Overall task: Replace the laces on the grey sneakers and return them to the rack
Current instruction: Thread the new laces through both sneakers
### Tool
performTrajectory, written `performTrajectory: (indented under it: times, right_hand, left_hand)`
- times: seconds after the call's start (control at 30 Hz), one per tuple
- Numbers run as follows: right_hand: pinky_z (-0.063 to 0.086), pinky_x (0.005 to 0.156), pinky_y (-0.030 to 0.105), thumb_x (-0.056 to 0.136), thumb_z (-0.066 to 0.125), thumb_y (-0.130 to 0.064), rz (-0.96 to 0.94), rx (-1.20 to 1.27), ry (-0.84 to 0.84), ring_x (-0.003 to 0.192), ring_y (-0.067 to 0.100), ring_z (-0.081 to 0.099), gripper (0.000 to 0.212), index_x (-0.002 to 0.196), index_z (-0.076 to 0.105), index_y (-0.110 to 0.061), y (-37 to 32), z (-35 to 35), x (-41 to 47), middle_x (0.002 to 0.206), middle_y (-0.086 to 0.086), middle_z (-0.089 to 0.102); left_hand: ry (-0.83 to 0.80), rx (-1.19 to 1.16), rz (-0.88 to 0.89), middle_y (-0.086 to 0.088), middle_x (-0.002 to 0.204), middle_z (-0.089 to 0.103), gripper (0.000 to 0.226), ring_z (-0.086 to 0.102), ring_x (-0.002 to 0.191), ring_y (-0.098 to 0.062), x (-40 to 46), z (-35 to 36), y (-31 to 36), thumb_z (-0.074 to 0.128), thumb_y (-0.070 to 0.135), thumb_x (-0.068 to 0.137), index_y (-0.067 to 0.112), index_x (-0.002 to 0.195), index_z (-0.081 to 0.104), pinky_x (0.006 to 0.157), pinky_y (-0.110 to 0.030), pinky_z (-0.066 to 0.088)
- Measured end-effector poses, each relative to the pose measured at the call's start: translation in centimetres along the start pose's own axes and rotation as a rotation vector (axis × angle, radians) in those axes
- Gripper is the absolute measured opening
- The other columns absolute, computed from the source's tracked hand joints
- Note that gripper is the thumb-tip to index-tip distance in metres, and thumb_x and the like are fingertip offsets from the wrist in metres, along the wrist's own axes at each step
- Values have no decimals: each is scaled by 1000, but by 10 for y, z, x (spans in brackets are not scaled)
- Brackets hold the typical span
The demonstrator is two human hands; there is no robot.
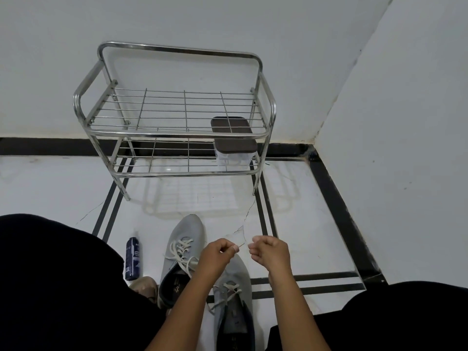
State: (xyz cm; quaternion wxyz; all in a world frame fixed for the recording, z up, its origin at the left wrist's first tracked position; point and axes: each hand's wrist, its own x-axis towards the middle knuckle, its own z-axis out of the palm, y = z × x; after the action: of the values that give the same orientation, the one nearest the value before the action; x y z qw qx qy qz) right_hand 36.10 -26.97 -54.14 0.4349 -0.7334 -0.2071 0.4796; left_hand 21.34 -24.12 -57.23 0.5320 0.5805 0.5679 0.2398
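Two grey sneakers lie on the white floor between my knees, toes pointing at the rack. The left sneaker (186, 245) and the right sneaker (234, 287) both carry pale laces. My left hand (219, 254) hovers above the right sneaker's toe, thumb and forefinger pinched on a thin pale lace end (240, 245). My right hand (269, 252) is level with it, a few centimetres to the right, with its fingers curled shut. Nothing shows clearly inside that hand. The steel shoe rack (177, 134) stands against the wall ahead, and both of its wire shelves hold no shoes.
A clear box with a dark brown lid (234, 145) sits on the rack's lower shelf, right side. A dark blue spray can (132, 258) lies on the floor left of the sneakers, near a tan object (145, 286). My black-clad knees fill both lower corners. A wall corner closes the right.
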Motion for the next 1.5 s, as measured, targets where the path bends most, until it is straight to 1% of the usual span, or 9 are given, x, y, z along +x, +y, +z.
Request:
performTrajectory:
  times: [0.13, 0.27, 0.4, 0.5, 0.57, 1.0, 1.2, 1.37, 1.5]
  right_hand:
    - [54, 70, 29, 89, 53, -13, 112, -616, -100, 71, 17, 58, 23, 67, 56, -20, 51, 0, 16, 78, 2, 60]
    - [39, 68, 21, 87, 57, -25, 130, -983, -320, 90, 23, 64, 10, 83, 65, -19, 112, 10, 8, 90, 4, 64]
    - [41, 65, 22, 93, 52, -23, 166, -932, -292, 108, 25, 62, 21, 91, 72, -15, 121, 3, 12, 98, 6, 69]
    - [48, 87, 26, 93, 53, -17, 205, -904, -292, 114, 26, 59, 29, 116, 69, -10, 122, 1, 21, 121, 10, 66]
    - [46, 90, 24, 93, 52, -15, 206, -934, -305, 115, 24, 59, 32, 121, 67, -13, 126, 1, 24, 124, 9, 65]
    - [37, 72, 15, 88, 51, -10, 226, -955, -331, 111, 22, 60, 32, 113, 71, -15, 134, 1, 32, 120, 7, 66]
    - [45, 85, 21, 92, 52, -17, 241, -948, -322, 113, 24, 59, 29, 115, 70, -13, 132, 1, 32, 121, 8, 65]
    - [40, 74, 16, 92, 50, -13, 286, -851, -292, 111, 22, 60, 28, 112, 69, -10, 130, 0, 28, 119, 7, 66]
    - [47, 82, 22, 92, 52, -12, 360, -695, -237, 101, 22, 61, 27, 114, 67, -7, 132, 1, 28, 120, 11, 65]
  left_hand:
    - [-65, 403, -172, 5, 81, 64, 24, 61, 82, -16, -6, 12, -31, 56, 29, 89, 26, 66, 52, 74, -29, 47]
    - [-149, 692, -194, -1, 104, 66, 20, 63, 103, -23, -18, 35, -59, 50, 32, 86, 24, 84, 68, 87, -33, 48]
    - [-144, 932, -197, -1, 117, 57, 33, 54, 115, -23, -28, 50, -79, 44, 40, 90, 27, 104, 71, 102, -41, 33]
    - [-132, 935, -215, 2, 116, 57, 32, 52, 116, -22, -28, 55, -83, 43, 40, 89, 30, 103, 71, 103, -43, 30]
    - [-129, 896, -233, 4, 115, 57, 28, 52, 116, -20, -26, 57, -82, 47, 41, 87, 35, 101, 71, 104, -43, 30]
    - [-168, 845, -244, 6, 116, 55, 24, 47, 118, -18, -21, 62, -85, 51, 38, 88, 38, 101, 72, 110, -47, 19]
    - [-187, 846, -208, 5, 116, 53, 23, 45, 119, -19, -20, 63, -87, 53, 39, 89, 36, 104, 71, 112, -50, 13]
    - [-202, 905, -131, 5, 116, 52, 25, 43, 119, -19, -21, 62, -86, 49, 34, 90, 30, 104, 70, 112, -51, 8]
    - [-178, 918, -100, 4, 113, 52, 25, 44, 116, -18, -24, 65, -84, 48, 29, 90, 26, 102, 70, 112, -49, 9]
